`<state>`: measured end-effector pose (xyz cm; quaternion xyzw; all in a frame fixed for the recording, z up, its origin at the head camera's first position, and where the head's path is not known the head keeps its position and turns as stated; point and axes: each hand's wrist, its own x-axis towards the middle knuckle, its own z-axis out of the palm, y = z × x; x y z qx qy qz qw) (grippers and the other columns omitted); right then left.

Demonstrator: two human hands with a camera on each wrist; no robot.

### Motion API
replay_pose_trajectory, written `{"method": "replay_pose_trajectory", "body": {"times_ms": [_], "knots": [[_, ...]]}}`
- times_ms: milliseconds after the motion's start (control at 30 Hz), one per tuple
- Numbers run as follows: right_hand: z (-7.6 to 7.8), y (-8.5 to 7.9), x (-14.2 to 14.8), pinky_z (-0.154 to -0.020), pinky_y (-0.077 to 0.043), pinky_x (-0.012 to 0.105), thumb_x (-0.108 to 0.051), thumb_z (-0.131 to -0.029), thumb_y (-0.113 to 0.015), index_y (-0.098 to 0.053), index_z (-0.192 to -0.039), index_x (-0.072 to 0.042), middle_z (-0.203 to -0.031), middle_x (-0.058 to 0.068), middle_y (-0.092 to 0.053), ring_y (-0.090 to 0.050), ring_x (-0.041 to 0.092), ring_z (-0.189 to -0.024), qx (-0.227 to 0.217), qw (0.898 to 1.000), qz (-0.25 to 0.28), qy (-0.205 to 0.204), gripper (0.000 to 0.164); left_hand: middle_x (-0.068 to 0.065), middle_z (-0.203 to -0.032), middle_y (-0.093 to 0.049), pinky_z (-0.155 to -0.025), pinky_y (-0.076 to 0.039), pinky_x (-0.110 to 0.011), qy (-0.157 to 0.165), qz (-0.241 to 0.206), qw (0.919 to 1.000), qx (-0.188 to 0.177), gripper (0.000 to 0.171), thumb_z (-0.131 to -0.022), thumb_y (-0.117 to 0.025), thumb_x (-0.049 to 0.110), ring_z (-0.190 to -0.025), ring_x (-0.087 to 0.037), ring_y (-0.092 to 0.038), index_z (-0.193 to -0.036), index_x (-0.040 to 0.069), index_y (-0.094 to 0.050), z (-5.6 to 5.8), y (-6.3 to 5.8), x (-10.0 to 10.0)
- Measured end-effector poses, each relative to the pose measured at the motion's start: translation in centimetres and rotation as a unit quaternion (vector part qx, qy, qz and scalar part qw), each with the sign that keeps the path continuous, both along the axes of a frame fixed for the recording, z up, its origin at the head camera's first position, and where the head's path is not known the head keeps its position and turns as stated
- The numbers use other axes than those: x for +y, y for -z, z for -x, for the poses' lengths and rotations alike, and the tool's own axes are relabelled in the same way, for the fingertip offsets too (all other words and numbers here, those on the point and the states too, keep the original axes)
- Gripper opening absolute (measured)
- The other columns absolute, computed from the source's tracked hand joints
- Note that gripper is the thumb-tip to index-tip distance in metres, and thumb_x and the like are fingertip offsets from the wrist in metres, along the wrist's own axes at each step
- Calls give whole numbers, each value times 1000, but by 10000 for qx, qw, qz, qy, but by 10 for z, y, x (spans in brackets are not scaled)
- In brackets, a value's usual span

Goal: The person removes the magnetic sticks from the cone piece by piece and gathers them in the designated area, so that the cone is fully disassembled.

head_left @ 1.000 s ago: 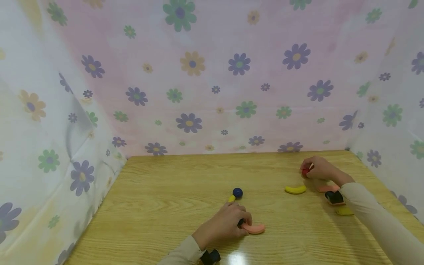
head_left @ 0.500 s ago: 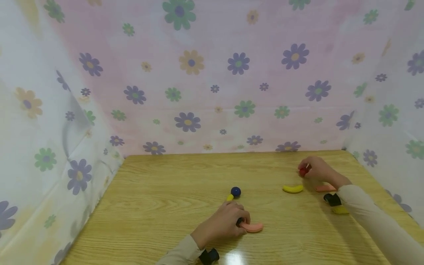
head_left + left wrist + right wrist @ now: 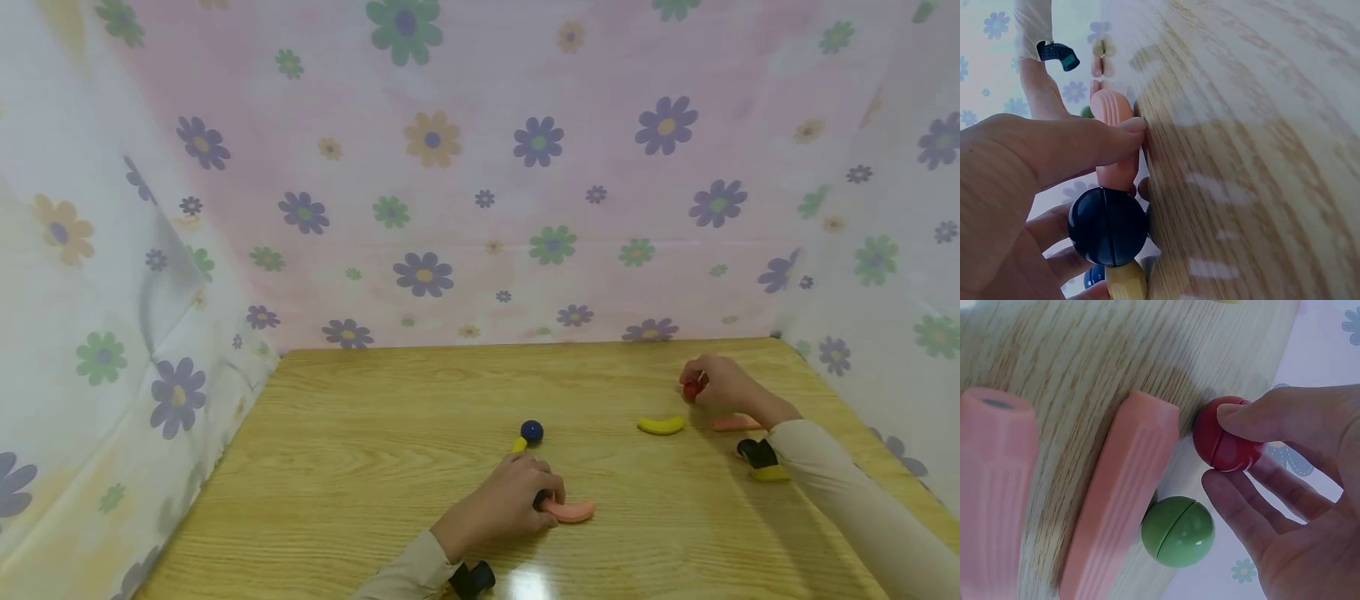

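Head view forward-down, wrist views close-up; tabletop (image 3: pixel 405 408) shared

We see glossy, plastic-looking shells on the red ball (image 3: pixel 1221 449), the green ball (image 3: pixel 1179 531) and the dark blue ball (image 3: pixel 1108 226), each catching highlights. The curved pink piece (image 3: pixel 1112 107) looks like fairly matt plastic, and we find grooves on its surface. The table (image 3: pixel 375 450) shows a smooth, wood-grained, faintly reflective top; the hanging sheet (image 3: pixel 465 200) looks like matt, creased cloth.

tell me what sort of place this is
Perhaps an indoor recording booth: flower-printed pale sheeting encloses a yellowish wood-grain tabletop on three sides, and each wrist wears a small black camera.
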<state>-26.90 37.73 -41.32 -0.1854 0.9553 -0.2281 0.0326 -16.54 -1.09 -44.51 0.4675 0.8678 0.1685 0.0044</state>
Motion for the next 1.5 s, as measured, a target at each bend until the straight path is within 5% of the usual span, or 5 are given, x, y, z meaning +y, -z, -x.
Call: {"method": "replay_pose_trajectory", "body": {"times_ms": [400, 633, 767, 1000, 1500], "knots": [[2, -4, -2, -68, -50, 47, 15, -70, -67, -66, -95, 5, -91, 18, -60, -57, 37, -83, 141, 9994, -259, -155, 27, 9, -97, -55, -76, -41, -24, -42, -149, 9998, -114, 16, -83, -74, 27, -84, -2, -47, -98, 25, -67, -1, -1, -3], [-5, -11, -4, -73, -48, 50, 11, -71, -70, -66, -96, 5, -93, 17, -61, -55, 39, -87, 425, 9982, -348, -251, 26, 8, -112, -50, -69, -40, -15, 70, -329, 9977, -593, 30, -83, -72, 23, -91, -4, -48, -111, 25, -63, 6, -2, -14], [-14, -18, -11, -74, -48, 50, 9, -73, -71, -66, -97, 4, -94, 17, -61, -56, 39, -89, 579, 9972, -341, -329, 25, 5, -119, -50, -74, -43, -16, 75, -216, 9968, -766, 36, -81, -72, 13, -101, -7, -50, -114, 24, -62, 12, -4, -23], [-40, -25, -39, -64, -47, 37, 5, -76, -73, -66, -100, -4, -96, 6, -60, -55, 24, -76, 943, 9915, -159, -883, 27, 1, -124, -51, -69, -42, -15, 19, -112, 9925, -1213, 42, -79, -65, -2, -93, -6, -51, -112, 23, -64, 17, -7, -29], [-96, -24, -121, -75, -50, 40, -5, -81, -72, -61, -112, -15, -110, -2, -54, -57, 25, -96, 123, 9793, 270, -2001, 34, 7, -109, -56, -74, -44, -18, 29, -64, 9999, -128, 31, -83, -72, 17, -90, -5, -51, -113, 26, -66, 15, 1, -25]]}}
